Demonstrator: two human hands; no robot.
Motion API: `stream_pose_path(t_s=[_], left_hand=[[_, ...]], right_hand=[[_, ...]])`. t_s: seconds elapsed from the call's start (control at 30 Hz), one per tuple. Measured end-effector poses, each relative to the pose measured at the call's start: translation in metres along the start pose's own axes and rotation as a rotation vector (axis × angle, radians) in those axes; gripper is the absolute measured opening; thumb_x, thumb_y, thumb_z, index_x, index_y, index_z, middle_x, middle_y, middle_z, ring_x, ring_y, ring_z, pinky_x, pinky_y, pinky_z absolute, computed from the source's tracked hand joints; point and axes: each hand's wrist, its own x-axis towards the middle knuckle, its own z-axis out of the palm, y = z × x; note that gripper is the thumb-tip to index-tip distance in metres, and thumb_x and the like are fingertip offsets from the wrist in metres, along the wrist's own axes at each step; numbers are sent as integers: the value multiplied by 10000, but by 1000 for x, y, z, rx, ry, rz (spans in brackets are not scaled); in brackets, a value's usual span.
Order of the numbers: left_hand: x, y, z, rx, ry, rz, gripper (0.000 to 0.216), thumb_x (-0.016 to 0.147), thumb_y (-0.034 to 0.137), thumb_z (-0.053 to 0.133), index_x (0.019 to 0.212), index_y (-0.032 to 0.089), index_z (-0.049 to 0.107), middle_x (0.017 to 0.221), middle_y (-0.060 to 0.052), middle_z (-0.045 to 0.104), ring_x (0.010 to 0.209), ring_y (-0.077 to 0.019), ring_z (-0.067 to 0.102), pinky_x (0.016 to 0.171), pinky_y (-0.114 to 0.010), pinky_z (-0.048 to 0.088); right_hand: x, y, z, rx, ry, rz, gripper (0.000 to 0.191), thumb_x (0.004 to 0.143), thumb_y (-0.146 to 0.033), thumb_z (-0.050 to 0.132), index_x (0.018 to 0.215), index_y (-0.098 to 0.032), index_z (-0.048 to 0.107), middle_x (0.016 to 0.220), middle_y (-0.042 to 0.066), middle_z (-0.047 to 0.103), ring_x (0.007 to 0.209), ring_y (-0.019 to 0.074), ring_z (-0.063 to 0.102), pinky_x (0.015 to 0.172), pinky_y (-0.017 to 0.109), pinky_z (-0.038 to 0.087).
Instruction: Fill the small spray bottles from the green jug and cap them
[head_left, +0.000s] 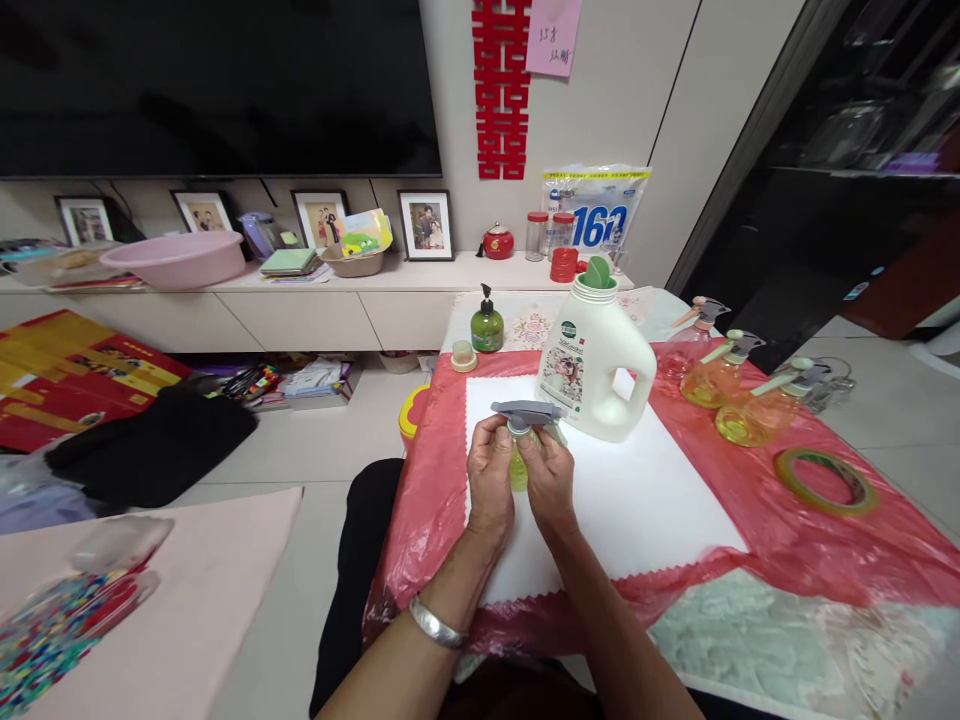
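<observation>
Both hands are closed around a small spray bottle (518, 470) with yellow-green liquid in it and a grey trigger head (525, 411) on top. My left hand (491, 468) grips its left side near the neck, and my right hand (551, 475) holds the right side, thumbs close together. Fingers cover much of the bottle. Just behind stands a large cream jug (600, 350) with a handle and a printed label, something green sticking up at its mouth. White board (622, 510) lies beneath the hands and jug.
Several spray bottles with yellowish liquid, such as one (750, 415), stand at the right. Nearby lies a tape roll (825, 482). A green pump bottle (487, 328) and a pale cap (463, 356) sit at the back left. Red plastic sheeting (427, 500) covers the table.
</observation>
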Motion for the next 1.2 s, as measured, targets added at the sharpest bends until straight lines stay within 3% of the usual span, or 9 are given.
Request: stream_pose_path(t_s=[0.17, 0.47, 0.6, 0.8, 0.97, 1.2], left_hand=[[-1, 4, -1, -92, -24, -19, 390, 760, 520, 803, 985, 227, 676, 992, -5, 697, 964, -163, 623, 904, -284, 473], [2, 4, 1, -46, 6, -31, 435, 710, 555, 825, 925, 212, 667, 926, -8, 686, 883, -167, 628, 851, -299, 489], [1, 1, 0, -32, 4, -37, 431, 740, 565, 801, 955, 214, 676, 961, -20, 696, 942, -180, 640, 912, -317, 491], [4, 0, -22, -32, -187, -84, 488, 761, 416, 800, 1190, 247, 638, 1300, -76, 660, 1305, -244, 565, 1123, -389, 416], [8, 1, -44, 252, -404, -142, 782, 633, 185, 848, 1359, 255, 567, 1444, -102, 598, 1392, -303, 513, 1189, -456, 364], [2, -10, -44, 394, -227, -34, 694, 600, 238, 837, 1263, 245, 632, 1348, -101, 651, 1347, -352, 542, 1152, -484, 407]], right_hand=[[-2, 5, 3, -4, 31, 13, 243, 888, -368, 617, 1031, -200, 718, 1067, 76, 709, 1051, 230, 652, 1002, 401, 485], [-3, 0, 4, -22, 69, 7, 235, 881, -359, 613, 1011, -203, 733, 1046, 71, 716, 1052, 239, 649, 1002, 412, 478], [-3, -2, 1, -33, 24, 15, 288, 902, -391, 600, 1081, -209, 733, 1073, 73, 716, 1077, 239, 648, 1013, 403, 474], [0, -2, -6, -55, -41, 27, 356, 919, -434, 582, 1163, -219, 725, 1113, 72, 709, 1123, 252, 618, 1046, 419, 447], [1, 4, -6, -52, -40, 34, 343, 895, -432, 603, 1125, -218, 739, 1068, 74, 705, 1059, 256, 618, 1023, 434, 464], [-3, 5, 3, -104, 56, 4, 319, 908, -419, 573, 1087, -211, 736, 1089, 96, 693, 1101, 253, 599, 1019, 428, 468]])
